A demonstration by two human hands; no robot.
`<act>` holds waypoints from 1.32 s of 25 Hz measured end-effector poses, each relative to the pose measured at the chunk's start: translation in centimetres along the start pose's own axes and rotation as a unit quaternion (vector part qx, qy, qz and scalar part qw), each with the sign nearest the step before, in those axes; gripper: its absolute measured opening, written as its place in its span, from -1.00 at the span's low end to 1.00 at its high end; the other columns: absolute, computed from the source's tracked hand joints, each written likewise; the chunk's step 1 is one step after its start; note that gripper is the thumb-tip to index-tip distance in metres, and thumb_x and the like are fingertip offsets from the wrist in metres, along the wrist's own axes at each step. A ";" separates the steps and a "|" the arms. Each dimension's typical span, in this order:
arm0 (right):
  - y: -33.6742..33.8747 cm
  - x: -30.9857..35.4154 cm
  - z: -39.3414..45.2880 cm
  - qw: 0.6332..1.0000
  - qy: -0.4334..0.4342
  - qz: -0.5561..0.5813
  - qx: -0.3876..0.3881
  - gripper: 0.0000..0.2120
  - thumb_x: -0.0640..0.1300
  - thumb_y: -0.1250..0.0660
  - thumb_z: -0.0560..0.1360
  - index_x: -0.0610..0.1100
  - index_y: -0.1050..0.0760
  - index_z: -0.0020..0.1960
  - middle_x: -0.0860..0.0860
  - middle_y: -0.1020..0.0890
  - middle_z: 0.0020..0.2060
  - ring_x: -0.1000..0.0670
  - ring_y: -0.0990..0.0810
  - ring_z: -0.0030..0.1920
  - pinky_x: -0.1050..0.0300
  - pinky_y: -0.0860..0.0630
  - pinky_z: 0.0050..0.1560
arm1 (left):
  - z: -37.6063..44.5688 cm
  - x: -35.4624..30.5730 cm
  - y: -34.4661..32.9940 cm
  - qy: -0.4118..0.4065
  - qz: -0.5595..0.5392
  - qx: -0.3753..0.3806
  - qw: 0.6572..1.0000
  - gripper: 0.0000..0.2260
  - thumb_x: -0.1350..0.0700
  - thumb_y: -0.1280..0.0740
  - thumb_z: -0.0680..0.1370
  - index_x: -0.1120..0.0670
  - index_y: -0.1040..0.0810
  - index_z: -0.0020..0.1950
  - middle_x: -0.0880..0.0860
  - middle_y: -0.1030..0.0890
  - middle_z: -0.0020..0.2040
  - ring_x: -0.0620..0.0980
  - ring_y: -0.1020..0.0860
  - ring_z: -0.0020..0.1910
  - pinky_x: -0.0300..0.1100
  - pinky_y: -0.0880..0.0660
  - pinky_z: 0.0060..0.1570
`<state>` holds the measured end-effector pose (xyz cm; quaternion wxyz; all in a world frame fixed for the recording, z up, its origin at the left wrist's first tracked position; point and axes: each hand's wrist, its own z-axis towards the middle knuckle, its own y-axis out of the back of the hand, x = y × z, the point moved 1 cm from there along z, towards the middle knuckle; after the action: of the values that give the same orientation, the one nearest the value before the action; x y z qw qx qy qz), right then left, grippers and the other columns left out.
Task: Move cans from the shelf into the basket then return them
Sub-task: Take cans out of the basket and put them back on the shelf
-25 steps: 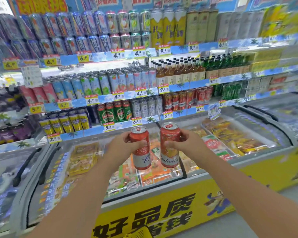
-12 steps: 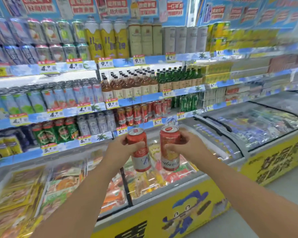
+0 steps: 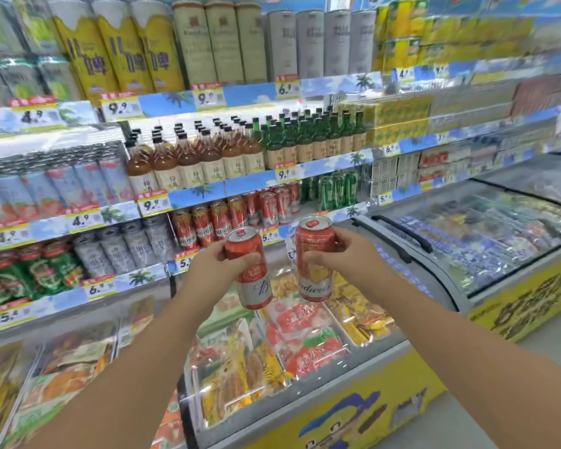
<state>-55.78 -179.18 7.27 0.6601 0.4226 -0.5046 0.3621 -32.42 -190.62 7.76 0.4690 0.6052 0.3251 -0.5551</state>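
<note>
Head view, going from the left: shelves (image 3: pixel 78 218) carry rows of pastel cans at mid height, with green cans (image 3: pixel 30 277) and grey cans (image 3: pixel 127 247) on the tier under them, each tier fronted by blue strips with yellow price tags. Higher up stand tall yellow cans (image 3: pixel 120 47), then beige and grey ones. Brown and green bottles (image 3: pixel 240 150) fill the middle tier.

Below the bottles, a row of red cans (image 3: pixel 237 212) sits on the shelf, just behind the raised hands. The left hand (image 3: pixel 214 270) grasps a red can (image 3: pixel 250 270) around its upper half, fingers curled across the front; this can tilts with its top leaning left. Just beside it and not touching, the right hand (image 3: pixel 347 257) grasps a second red can (image 3: pixel 314 257) at its middle, thumb in front; it stands nearly upright. Both cans are held in the air in front of the shelf's red row and above a chest freezer (image 3: pixel 305 400) with glass lids, through which packets of food show. The freezer's yellow front bears a blue cartoon figure.

Further right a second freezer (image 3: pixel 515 306) with a black handle runs along under shelves of boxed packs, blurred at the edge.
</note>
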 end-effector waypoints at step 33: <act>9.6 -18.8 47.1 0.990 -0.058 0.032 0.127 -0.55 -0.08 -0.64 0.36 0.13 -0.59 0.19 0.15 -0.73 0.01 0.15 -0.69 0.01 0.22 -0.60 -0.08 | 40.3 8.3 -13.4 0.082 0.046 -0.197 0.976 -0.56 0.05 -0.56 0.48 -0.03 -0.55 0.33 -0.14 -0.65 0.09 -0.26 -0.59 0.02 -0.34 -0.47 -0.09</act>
<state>-85.69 -219.97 -2.88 0.5589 0.5072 -0.5050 0.4188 -58.03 -224.41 -0.91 0.5758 0.5589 0.4369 -0.4066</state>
